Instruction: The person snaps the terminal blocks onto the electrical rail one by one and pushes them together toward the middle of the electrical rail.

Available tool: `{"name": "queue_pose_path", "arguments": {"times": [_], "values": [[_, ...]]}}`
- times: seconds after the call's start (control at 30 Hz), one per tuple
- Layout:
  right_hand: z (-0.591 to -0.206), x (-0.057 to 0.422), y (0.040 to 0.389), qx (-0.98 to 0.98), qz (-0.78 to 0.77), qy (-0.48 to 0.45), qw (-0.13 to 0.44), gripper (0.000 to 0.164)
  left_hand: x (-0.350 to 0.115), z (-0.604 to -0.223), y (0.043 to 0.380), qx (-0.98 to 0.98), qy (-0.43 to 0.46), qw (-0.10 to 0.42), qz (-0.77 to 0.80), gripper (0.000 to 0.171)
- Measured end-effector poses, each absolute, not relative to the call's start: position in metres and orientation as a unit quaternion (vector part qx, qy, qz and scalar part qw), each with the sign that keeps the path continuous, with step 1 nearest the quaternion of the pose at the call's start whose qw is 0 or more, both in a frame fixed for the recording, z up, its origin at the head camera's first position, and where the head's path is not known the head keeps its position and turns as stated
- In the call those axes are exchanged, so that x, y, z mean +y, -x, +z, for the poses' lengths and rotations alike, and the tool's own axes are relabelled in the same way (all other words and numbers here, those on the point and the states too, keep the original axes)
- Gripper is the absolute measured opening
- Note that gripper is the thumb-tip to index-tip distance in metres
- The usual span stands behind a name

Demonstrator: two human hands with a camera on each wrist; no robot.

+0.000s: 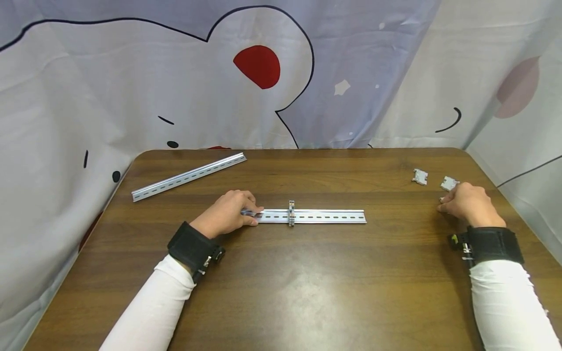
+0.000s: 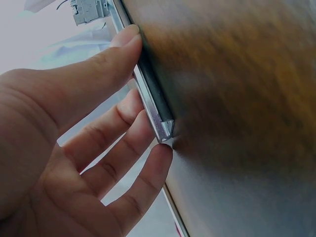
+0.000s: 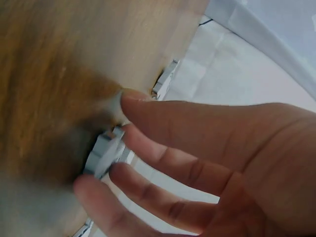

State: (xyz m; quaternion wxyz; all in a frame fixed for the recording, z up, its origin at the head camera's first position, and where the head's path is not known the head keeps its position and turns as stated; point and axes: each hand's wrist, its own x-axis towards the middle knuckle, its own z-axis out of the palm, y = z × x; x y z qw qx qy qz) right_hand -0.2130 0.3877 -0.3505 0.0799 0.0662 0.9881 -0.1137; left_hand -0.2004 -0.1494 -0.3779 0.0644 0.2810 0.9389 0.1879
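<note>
My left hand (image 1: 230, 212) grips the left end of a slotted metal DIN rail (image 1: 329, 216), thumb on the near edge and fingers along the far edge. Across this rail stands a narrow grey terminal block (image 1: 291, 213), also seen as a grey block (image 2: 90, 11) in the left wrist view. Far to the right, my right hand (image 1: 470, 204) is low over the table, fingers bent loosely round a grey terminal block (image 3: 102, 154). In the right wrist view the thumb stands apart from that block while fingertips meet its edges. Beyond the thumb is another grey terminal block (image 3: 166, 79).
A second slotted DIN rail (image 1: 189, 177) lies slanted at the back left of the wooden table (image 1: 263, 292). At the back right lies a loose terminal block (image 1: 420, 176). A printed curtain (image 1: 175, 78) hangs right behind the table.
</note>
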Motion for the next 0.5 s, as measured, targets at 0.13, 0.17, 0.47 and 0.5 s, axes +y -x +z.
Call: {"name": "queue_pose_path", "arguments": {"times": [0.13, 0.17, 0.47, 0.5], "values": [[-0.3493, 0.3859, 0.2138, 0.986, -0.131, -0.066, 0.085, 0.02, -0.1495, -0.3776, 0.2001, 0.939, -0.281, 0.063, 0.189, 0.036], [-0.3489, 0.3862, 0.2141, 0.985, -0.132, -0.066, 0.09, 0.02, -0.1495, -0.3777, 0.2, 0.939, -0.28, 0.064, 0.189, 0.036], [-0.3427, 0.3856, 0.2131, 0.984, -0.135, -0.059, 0.097, 0.04, -0.1496, -0.3787, 0.1997, 0.94, -0.275, 0.065, 0.189, 0.036], [-0.3418, 0.3854, 0.2131, 0.985, -0.136, -0.058, 0.094, 0.039, -0.1495, -0.3785, 0.1996, 0.94, -0.276, 0.064, 0.189, 0.036]]}}
